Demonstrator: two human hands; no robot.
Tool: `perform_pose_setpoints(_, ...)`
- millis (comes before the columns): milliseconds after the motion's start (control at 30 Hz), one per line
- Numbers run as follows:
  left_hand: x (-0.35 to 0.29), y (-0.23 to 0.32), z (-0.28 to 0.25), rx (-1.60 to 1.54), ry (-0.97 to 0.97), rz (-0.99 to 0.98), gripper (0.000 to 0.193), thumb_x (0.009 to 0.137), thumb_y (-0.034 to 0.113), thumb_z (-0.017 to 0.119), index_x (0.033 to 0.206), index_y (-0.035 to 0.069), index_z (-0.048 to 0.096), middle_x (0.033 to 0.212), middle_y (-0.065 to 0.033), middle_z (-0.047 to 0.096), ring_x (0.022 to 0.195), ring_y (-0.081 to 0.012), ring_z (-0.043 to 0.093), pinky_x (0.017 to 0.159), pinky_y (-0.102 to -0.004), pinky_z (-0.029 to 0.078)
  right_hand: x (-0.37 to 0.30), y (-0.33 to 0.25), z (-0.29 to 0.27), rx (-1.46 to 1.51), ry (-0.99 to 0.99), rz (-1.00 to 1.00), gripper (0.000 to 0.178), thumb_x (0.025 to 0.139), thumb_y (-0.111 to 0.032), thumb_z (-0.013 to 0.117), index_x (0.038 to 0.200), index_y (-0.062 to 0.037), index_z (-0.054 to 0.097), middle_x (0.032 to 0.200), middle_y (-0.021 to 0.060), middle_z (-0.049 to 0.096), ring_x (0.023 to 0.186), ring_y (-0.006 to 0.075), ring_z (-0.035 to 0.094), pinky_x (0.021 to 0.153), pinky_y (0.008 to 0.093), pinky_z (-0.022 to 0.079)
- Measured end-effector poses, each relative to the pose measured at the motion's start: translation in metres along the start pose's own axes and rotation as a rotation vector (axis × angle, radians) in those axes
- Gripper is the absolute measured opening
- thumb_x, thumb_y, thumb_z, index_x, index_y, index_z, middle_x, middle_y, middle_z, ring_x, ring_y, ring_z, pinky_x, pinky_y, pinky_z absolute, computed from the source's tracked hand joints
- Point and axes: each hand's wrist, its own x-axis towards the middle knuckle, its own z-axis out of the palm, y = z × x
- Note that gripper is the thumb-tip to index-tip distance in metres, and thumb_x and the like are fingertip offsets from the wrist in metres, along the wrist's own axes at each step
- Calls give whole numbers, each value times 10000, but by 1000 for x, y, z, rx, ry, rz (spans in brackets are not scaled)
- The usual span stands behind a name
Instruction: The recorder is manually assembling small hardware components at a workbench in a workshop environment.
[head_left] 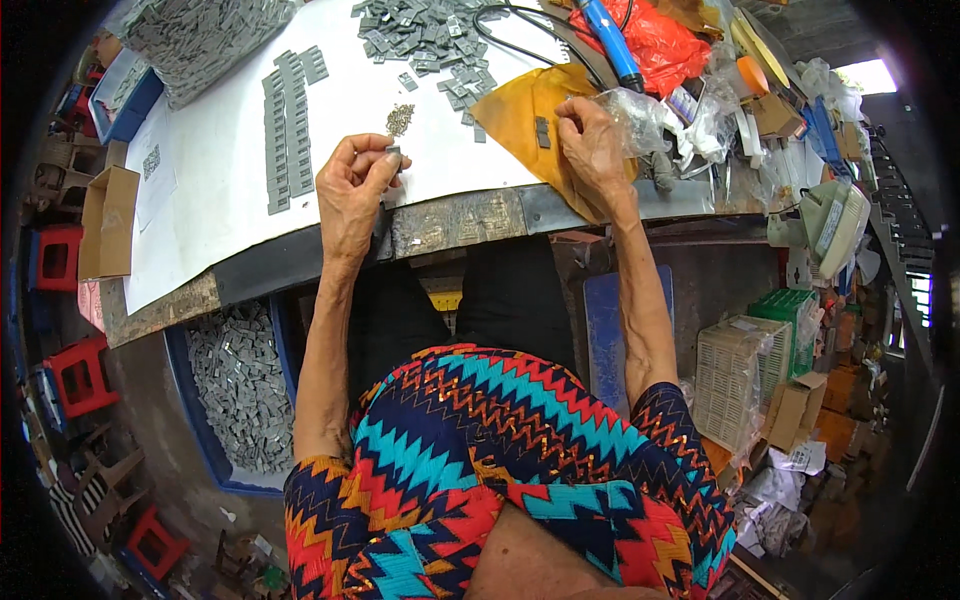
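My left hand (354, 182) is closed, pinching a small grey plastic part (394, 152) between thumb and fingers above the white sheet (225, 150). Just beyond it lies a little heap of tiny brass-coloured pieces (400, 120). My right hand (597, 150) hovers over an orange-yellow sheet or bag (515, 115), its fingers curled together; I cannot make out what they hold, if anything. Left of those fingertips, a pair of grey parts (542, 132) rests on the orange sheet. Further left, grey parts stand lined up in rows (288, 130).
A loose pile of grey parts (425, 40) and a full clear bag (205, 45) lie at the back. A blue tool (610, 45) with a black cable, red plastic (665, 50) and clutter crowd the right. Below the table's left side is a blue bin (190, 400) of grey parts.
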Motion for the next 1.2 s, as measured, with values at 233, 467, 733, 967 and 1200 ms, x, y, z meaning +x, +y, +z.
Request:
perform_pose_setpoints(233,-8,1,3,79,-45,17,163,809,73,551,958,7,547,772,-65,630,724,-78,581,621,-210,468,12,10,7,-42,-131,-75,138,804,-100,508,849,19,561,780,154,587,739,278,577,674,337,448)
perform_pose_setpoints(467,-8,2,5,70,-57,-7,155,807,56,546,952,2,545,796,-58,615,744,-84,585,630,-198,462,20,18,5,-52,-237,-201,118,802,-97,516,842,15,513,771,156,557,733,290,558,665,348,437)
perform_pose_setpoints(733,-9,2,5,95,-62,-15,161,804,48,553,957,-2,543,807,-59,607,754,-92,587,644,-197,459,21,19,6,-71,-244,-320,102,804,-83,504,828,9,469,732,165,524,688,328,527,636,371,425)
perform_pose_setpoints(967,-9,1,6,89,-65,-26,165,804,58,555,959,1,543,808,-55,607,750,-89,583,656,-199,458,21,18,4,-64,-268,-294,128,818,-110,492,835,14,465,742,179,533,694,333,536,625,378,426)
perform_pose_setpoints(1200,-10,1,6,82,-67,-14,163,803,65,553,953,1,548,796,-55,609,751,-94,589,653,-206,464,24,21,4,-77,-286,-294,137,821,-118,499,837,15,477,742,182,545,697,327,551,622,367,431)
